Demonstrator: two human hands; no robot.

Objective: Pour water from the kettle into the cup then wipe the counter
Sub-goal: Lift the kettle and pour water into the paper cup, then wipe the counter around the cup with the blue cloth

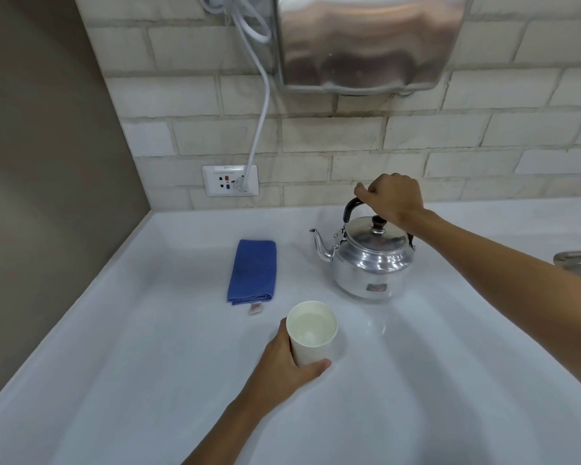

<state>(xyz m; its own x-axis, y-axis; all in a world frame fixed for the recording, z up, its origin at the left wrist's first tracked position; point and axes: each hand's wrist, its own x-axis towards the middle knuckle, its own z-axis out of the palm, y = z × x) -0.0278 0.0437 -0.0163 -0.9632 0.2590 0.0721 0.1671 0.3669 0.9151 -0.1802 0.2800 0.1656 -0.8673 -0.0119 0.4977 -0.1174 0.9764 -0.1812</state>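
A shiny metal kettle (366, 260) stands upright on the white counter (148, 380), its spout pointing left. My right hand (394, 198) is closed around its black top handle. In front of it stands a white paper cup (312, 333) with water inside. My left hand (287, 362) wraps the cup's left side and base. A folded blue cloth (253, 270) lies flat on the counter, left of the kettle and behind the cup.
A steel hand dryer (369, 41) hangs on the brick wall above the kettle, its white cord running down to a wall socket (230, 180). A brown side wall closes off the left. A metal sink rim (577, 260) shows at the right edge.
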